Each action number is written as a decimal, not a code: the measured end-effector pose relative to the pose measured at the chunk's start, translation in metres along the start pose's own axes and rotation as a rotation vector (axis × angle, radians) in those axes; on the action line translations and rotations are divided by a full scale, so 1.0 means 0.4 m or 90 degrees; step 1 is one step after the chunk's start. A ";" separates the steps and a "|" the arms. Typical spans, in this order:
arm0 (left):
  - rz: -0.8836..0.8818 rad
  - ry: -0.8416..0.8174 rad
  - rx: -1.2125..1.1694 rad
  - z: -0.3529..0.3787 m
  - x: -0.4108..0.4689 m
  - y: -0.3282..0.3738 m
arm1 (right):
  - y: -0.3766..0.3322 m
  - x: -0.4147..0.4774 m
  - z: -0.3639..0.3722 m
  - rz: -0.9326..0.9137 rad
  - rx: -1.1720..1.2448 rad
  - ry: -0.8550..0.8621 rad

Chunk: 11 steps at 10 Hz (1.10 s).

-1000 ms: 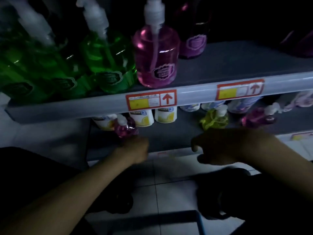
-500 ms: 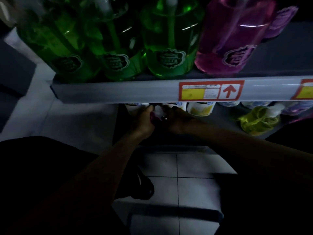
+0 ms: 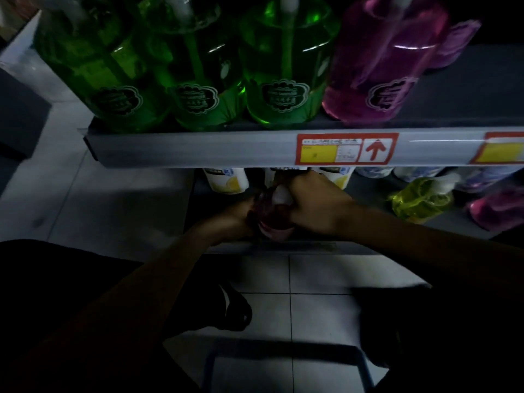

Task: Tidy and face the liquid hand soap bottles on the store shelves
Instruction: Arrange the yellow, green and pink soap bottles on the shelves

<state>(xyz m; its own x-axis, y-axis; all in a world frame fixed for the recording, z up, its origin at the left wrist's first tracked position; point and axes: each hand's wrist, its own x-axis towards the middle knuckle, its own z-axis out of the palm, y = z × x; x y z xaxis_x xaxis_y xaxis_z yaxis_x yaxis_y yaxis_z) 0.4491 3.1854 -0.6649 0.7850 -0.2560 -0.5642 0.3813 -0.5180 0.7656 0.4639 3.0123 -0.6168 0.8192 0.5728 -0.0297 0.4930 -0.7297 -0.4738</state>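
A small pink soap bottle (image 3: 273, 219) with a white pump top stands at the front of the lower shelf (image 3: 368, 194). My left hand (image 3: 235, 214) grips its left side and my right hand (image 3: 314, 205) wraps its top and right side. On the upper shelf (image 3: 198, 150) three green soap bottles (image 3: 195, 75) stand in a row with labels facing out. A large pink bottle (image 3: 380, 69) stands to their right. Light is dim and the small bottle's label is hidden.
White lemon-labelled containers (image 3: 226, 181) stand behind my hands. A yellow bottle (image 3: 419, 199) and a pink bottle (image 3: 499, 208) lie tilted on the lower shelf at right. A red and yellow price tag (image 3: 346, 148) marks the upper shelf edge. White tiled floor lies below.
Both hands came together from apart and closed on the small pink bottle, drawing it toward the shelf's front edge. My view shifted left and closer to the shelves.
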 end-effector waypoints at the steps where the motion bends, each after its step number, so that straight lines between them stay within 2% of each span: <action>1: 0.027 -0.087 0.122 0.007 -0.048 0.030 | -0.027 -0.087 -0.068 -0.071 0.073 0.064; 2: 0.043 -0.269 -0.032 0.057 -0.119 0.116 | -0.044 -0.180 -0.154 -0.040 0.184 0.148; 3: 0.117 -0.354 -0.227 0.121 -0.171 0.190 | -0.025 -0.254 -0.227 0.045 0.308 0.261; 4: 0.192 -0.393 -0.354 0.164 -0.211 0.267 | 0.002 -0.293 -0.282 0.091 0.444 0.356; 5: 0.220 -0.370 -0.420 0.200 -0.223 0.333 | 0.027 -0.320 -0.336 0.093 0.645 0.424; 6: 0.209 -0.344 -0.515 0.242 -0.220 0.388 | 0.054 -0.349 -0.389 0.109 0.796 0.448; 7: 0.164 -0.314 -0.587 0.267 -0.204 0.434 | 0.087 -0.382 -0.418 0.144 0.792 0.390; 8: 0.185 -0.317 -0.613 0.271 -0.183 0.467 | 0.114 -0.421 -0.431 0.170 0.721 0.241; 9: 0.225 -0.277 -0.613 0.270 -0.172 0.482 | 0.120 -0.446 -0.434 0.126 0.686 0.174; 10: 0.334 -0.144 -0.335 0.257 -0.179 0.501 | 0.105 -0.439 -0.428 0.120 0.638 0.282; 11: 0.463 0.128 -0.072 0.237 -0.199 0.528 | 0.087 -0.416 -0.429 0.106 0.554 0.376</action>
<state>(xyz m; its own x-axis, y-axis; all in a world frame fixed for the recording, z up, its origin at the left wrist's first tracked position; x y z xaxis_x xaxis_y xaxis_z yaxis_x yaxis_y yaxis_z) 0.4208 3.0189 -0.4876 0.9271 -0.3420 0.1536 -0.2268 -0.1854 0.9561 0.3951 2.8274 -0.4774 0.9844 0.0480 0.1692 0.1742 -0.1303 -0.9761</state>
